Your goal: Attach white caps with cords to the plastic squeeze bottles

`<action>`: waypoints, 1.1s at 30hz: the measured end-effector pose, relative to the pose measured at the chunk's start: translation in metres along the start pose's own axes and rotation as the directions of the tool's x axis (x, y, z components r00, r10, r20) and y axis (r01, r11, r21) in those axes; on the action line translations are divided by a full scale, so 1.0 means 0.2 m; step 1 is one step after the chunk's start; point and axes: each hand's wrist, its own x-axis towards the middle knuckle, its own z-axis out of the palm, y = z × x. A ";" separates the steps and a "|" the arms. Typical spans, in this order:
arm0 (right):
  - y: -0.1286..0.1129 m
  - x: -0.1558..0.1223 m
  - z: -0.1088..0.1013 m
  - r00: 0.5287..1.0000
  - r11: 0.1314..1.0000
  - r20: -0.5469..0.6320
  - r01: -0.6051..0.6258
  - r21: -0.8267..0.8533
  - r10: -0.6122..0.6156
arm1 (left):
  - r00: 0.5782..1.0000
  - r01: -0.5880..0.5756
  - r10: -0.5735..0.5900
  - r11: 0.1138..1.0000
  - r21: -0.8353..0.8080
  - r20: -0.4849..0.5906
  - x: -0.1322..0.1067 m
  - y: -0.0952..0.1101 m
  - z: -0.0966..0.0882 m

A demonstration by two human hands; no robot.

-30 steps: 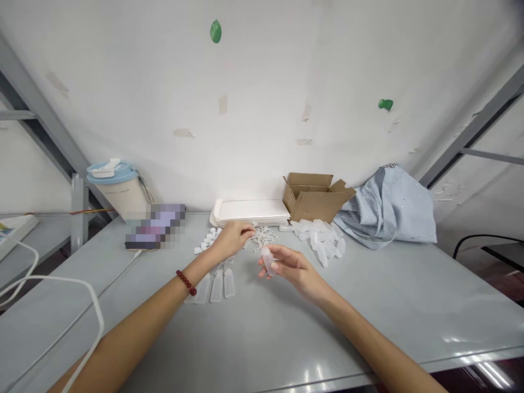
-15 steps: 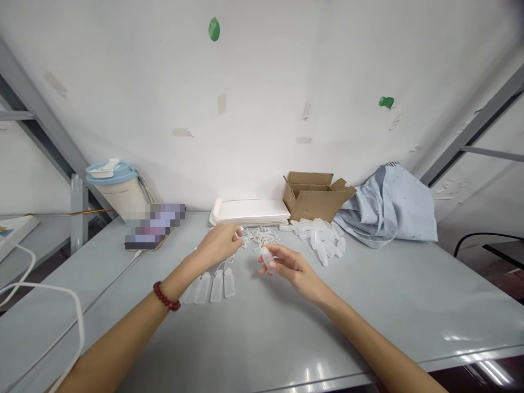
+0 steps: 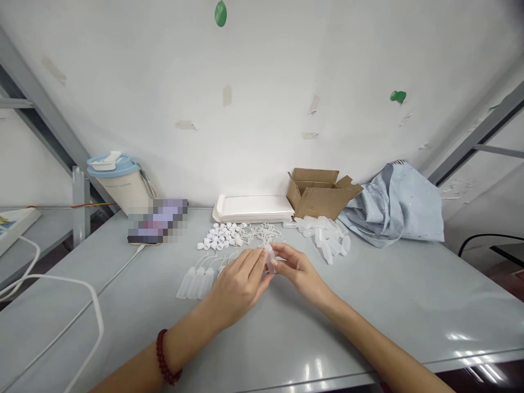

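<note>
My right hand (image 3: 301,273) pinches a small translucent plastic bottle (image 3: 271,262), its neck pointing up, between thumb and fingers. Against the top of that bottle rest the closed fingers of my left hand (image 3: 237,284); whatever they hold is hidden. Partly behind the left hand, several flat bottles with white loop straps (image 3: 194,284) lie in a row. Small white caps (image 3: 221,237) are heaped beyond it, with a tangle of white straps (image 3: 264,234) beside them. More translucent bottles (image 3: 323,236) lie loose in a pile beyond my right hand.
White flat trays (image 3: 257,206) are stacked by the wall, next to an open cardboard box (image 3: 325,199). A light blue cloth bag (image 3: 401,207) lies at right. On the left are a phone (image 3: 159,221) with a cable and a blue-lidded cup (image 3: 123,185).
My left hand has come from the cap pile toward me and right, to the top of the bottle. My right hand keeps hold of the bottle. The view has shifted slightly.
</note>
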 end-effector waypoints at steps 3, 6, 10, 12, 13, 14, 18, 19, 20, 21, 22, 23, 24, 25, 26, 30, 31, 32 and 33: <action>0.01 0.00 0.00 1.000 1.000 -0.016 -0.012 0.011 0.012 | 0.999 0.040 -0.040 0.999 0.007 -0.013 0.01 0.01 -0.02; 0.01 0.00 0.01 1.000 0.999 0.001 -0.024 0.029 0.024 | 0.997 0.071 -0.072 0.997 -0.026 -0.038 0.01 0.01 -0.05; -0.01 -0.01 0.03 1.000 1.000 -0.014 -0.008 -0.013 0.008 | 1.000 0.000 -0.001 0.997 -0.071 -0.017 0.01 0.00 -0.05; -0.01 -0.02 0.05 1.000 0.999 -0.020 -0.003 -0.033 0.003 | 1.000 0.011 -0.010 0.996 -0.083 0.002 0.00 0.00 -0.04; -0.02 -0.02 0.05 1.000 0.999 -0.017 -0.006 -0.032 0.006 | 1.000 0.021 -0.021 0.996 -0.089 0.002 0.00 -0.01 -0.03; -0.02 -0.02 0.06 1.000 1.000 -0.014 -0.010 -0.027 0.009 | 1.000 0.030 -0.031 0.995 -0.094 -0.005 0.00 -0.01 -0.03; -0.02 -0.02 0.05 1.000 1.000 -0.014 -0.008 0.000 0.008 | 0.996 0.059 -0.066 0.991 -0.118 -0.058 0.01 0.00 -0.03; -0.02 -0.02 0.05 1.000 1.000 -0.013 -0.004 0.003 0.004 | 0.995 0.065 -0.073 0.991 -0.121 -0.067 0.01 0.00 -0.03; -0.01 -0.02 0.04 1.000 1.000 -0.011 -0.001 0.006 0.001 | 0.994 0.069 -0.079 0.990 -0.122 -0.074 0.01 0.00 -0.03; -0.01 -0.02 0.04 1.000 1.000 -0.009 0.001 0.009 -0.001 | 0.993 0.072 -0.082 0.990 -0.122 -0.080 0.01 0.00 -0.03; -0.01 -0.02 0.04 1.000 1.000 -0.009 0.001 0.014 -0.001 | 0.993 0.070 -0.080 0.990 -0.119 -0.086 0.02 0.00 -0.03; 0.00 -0.02 0.04 1.000 1.000 -0.010 0.001 0.018 0.000 | 0.993 0.065 -0.076 0.991 -0.115 -0.092 0.02 0.00 -0.04; 0.00 -0.02 0.04 1.000 1.000 -0.011 0.000 0.022 0.000 | 0.993 0.058 -0.069 0.992 -0.112 -0.097 0.01 0.00 -0.04; 0.00 -0.02 0.04 1.000 1.000 -0.011 0.002 0.025 -0.001 | 0.993 0.050 -0.061 0.993 -0.109 -0.098 0.01 0.00 -0.03; 0.00 -0.02 0.04 1.000 1.000 -0.009 0.004 0.028 -0.004 | 0.994 0.045 -0.055 0.993 -0.109 -0.095 0.01 0.00 -0.03; 0.00 -0.03 0.04 1.000 1.000 -0.006 0.010 0.026 -0.010 | 0.994 0.083 -0.091 0.988 -0.130 -0.053 0.01 -0.01 -0.04; 0.00 -0.03 0.04 1.000 1.000 -0.009 0.009 0.026 -0.008 | 0.994 0.096 -0.103 0.985 -0.140 -0.039 0.01 -0.01 -0.04; 0.00 -0.03 0.04 1.000 1.000 -0.013 0.006 0.029 -0.006 | 0.994 0.103 -0.108 0.983 -0.150 -0.028 0.01 -0.01 -0.04; 0.00 -0.03 0.04 1.000 0.999 -0.014 0.004 0.032 -0.003 | 0.994 0.103 -0.108 0.982 -0.161 -0.019 0.01 -0.02 -0.04</action>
